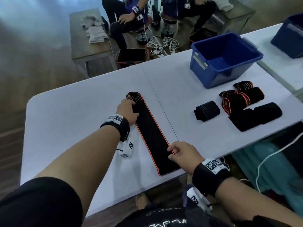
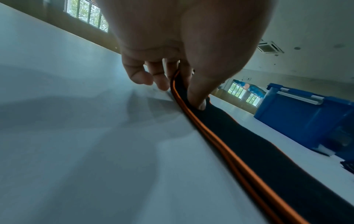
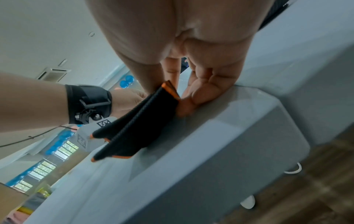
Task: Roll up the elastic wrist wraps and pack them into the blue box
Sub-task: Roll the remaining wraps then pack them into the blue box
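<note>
A long black elastic wrap with orange edges [image 1: 152, 133] lies flat on the white table [image 1: 82, 112], running from far left toward the near edge. My left hand [image 1: 133, 108] holds its far end, thumb pressing on top [image 2: 199, 103] while the orange edge rises between thumb and fingers. My right hand [image 1: 172, 153] pinches the wrap's right edge near its near end [image 3: 170, 91]. The blue box [image 1: 232, 74] stands open at the far right; nothing shows in it. A rolled wrap [image 1: 207, 110] and a pile of loose and rolled wraps [image 1: 242, 99] lie in front of the box.
A second blue box [image 1: 288, 38] sits on the adjoining table at far right. Seated people, stools and cables [image 1: 164, 45] are beyond the far edge. The wrap's near end reaches the table's front edge [image 1: 164, 175]. Bare tabletop lies to the wrap's left.
</note>
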A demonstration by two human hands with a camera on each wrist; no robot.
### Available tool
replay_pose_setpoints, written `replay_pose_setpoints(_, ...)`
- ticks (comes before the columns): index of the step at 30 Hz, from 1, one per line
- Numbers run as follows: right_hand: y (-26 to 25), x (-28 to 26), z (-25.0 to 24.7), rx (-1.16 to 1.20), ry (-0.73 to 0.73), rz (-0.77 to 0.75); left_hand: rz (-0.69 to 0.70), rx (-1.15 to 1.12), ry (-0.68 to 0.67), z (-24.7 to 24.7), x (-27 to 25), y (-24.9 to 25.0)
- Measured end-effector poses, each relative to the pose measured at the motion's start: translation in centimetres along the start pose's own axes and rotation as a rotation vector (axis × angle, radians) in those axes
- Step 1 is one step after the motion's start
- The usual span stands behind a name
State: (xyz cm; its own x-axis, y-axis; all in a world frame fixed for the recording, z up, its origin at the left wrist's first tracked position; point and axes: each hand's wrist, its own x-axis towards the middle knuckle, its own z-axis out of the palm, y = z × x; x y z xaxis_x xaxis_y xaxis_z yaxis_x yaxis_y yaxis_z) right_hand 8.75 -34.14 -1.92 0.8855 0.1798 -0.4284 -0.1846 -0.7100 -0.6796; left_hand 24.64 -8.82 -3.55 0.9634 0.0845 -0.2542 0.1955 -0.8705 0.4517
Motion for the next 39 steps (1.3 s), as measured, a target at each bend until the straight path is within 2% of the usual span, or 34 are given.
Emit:
replay_pose_setpoints(5,-0.7,0.5,0.2,-0.032,-0.029,0.024,-0.014,0.065,0.023,-0.2,0.8,-0.4)
replay_pose_setpoints(11,-0.4,0.3,-0.1,0.139,-0.036,0.038,0.036,-0.024,0.055,-1.0,-1.7,-1.4)
replay_pose_setpoints(14,-0.4,0.6,-0.4,0.176,-0.007,0.046,0.15,-0.122,0.07,-1.1,-5.8,-1.9)
replay_pose_setpoints(19,-1.2,1.8,-0.8,0.043,-0.032,0.002,0.416,-0.189,-0.103,0.7,-15.3,-1.7)
replay_pose_setpoints(21,-1.4,2.0,-1.2,0.01,-0.045,-0.008,0.459,-0.169,-0.129,1.8,-17.7,-1.7)
replay_pose_setpoints(24,-1.2,2.2,-1.5,-0.004,-0.084,-0.014,0.399,-0.137,-0.151,2.7,-19.6,-1.2)
replay_pose_setpoints(27,-1.2,2.1,-1.6,-0.091,-0.192,-0.06,0.359,-0.15,-0.131,3.7,-20.4,-0.8)
replay_pose_setpoints(31,-1.4,1.9,-2.0,-0.289,-0.243,-0.158,0.265,-0.198,-0.007,4.9,-21.0,-0.3)
replay_pose_setpoints(33,-1.5,2.0,-2.3,-0.343,-0.24,-0.204,0.145,-0.232,0.056,5.5,-21.0,-0.1)
replay_pose_setpoints(36,-1.0,3.0,-1.9,-0.321,-0.242,-0.188,-0.091,-0.404,0.125,5.8,-20.9,0.1)
replay_pose_setpoints(39,-0.9,3.9,-1.5,-0.256,-0.233,-0.154,-0.216,-0.465,0.137,5.9,-20.2,0.5)
